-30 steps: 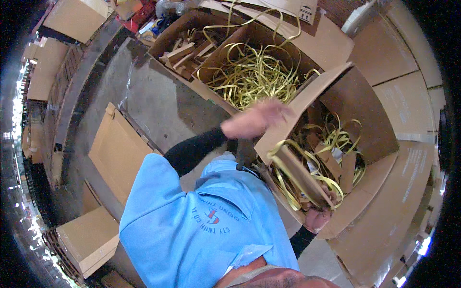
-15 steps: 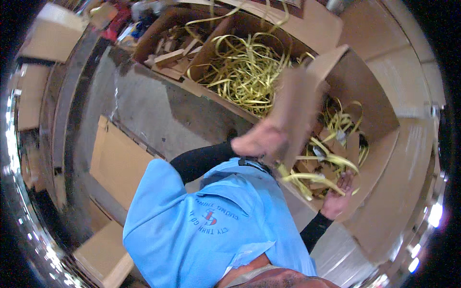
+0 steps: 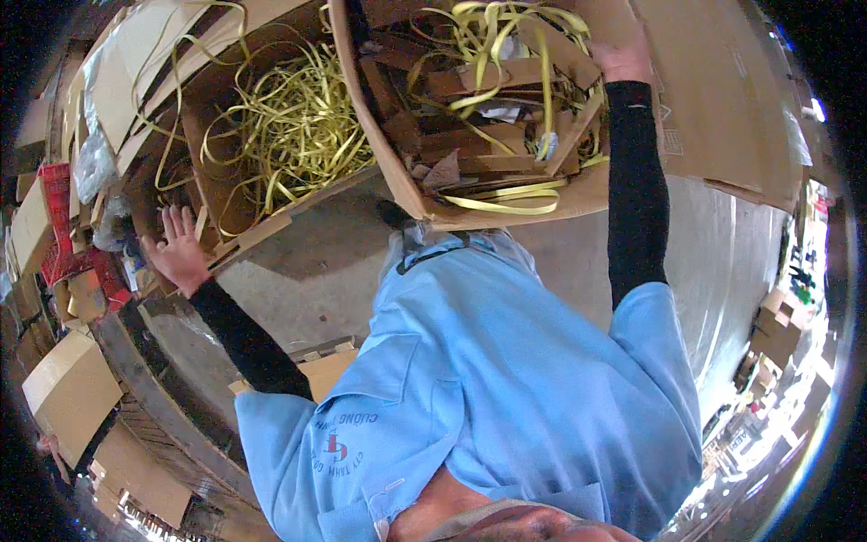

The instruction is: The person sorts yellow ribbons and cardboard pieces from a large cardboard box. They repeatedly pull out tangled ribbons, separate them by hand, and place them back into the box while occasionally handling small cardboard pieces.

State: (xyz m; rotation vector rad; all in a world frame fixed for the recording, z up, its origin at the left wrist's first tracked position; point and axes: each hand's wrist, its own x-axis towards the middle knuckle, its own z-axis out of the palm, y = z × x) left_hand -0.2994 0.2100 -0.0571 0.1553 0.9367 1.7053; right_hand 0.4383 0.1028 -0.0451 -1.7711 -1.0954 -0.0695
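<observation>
My left hand (image 3: 181, 250) is open, its fingers spread and nothing in them, beside the near left edge of the long cardboard box (image 3: 264, 237). A tangle of yellow strapping band (image 3: 302, 135) fills one compartment of that box. My right hand (image 3: 625, 56) is at the right wall of a second cardboard box (image 3: 379, 149); its fingers blend into the cardboard, so their grip is unclear. Inside this second box lie more yellow strapping bands (image 3: 492, 41) and brown cardboard scraps (image 3: 488, 135). A looped yellow band (image 3: 510, 200) rests along its near edge.
Large cardboard sheets (image 3: 731, 99) stand on the right. At the left are a red crate (image 3: 56, 212), clear plastic film (image 3: 93, 167) and a carton (image 3: 72, 379). Grey concrete floor (image 3: 312, 289) shows between me and the boxes.
My left hand, blurred beside a brown cardboard piece before, has swung out left and is spread. My right hand has moved from the yellow bands to the box's right wall. The view has turned.
</observation>
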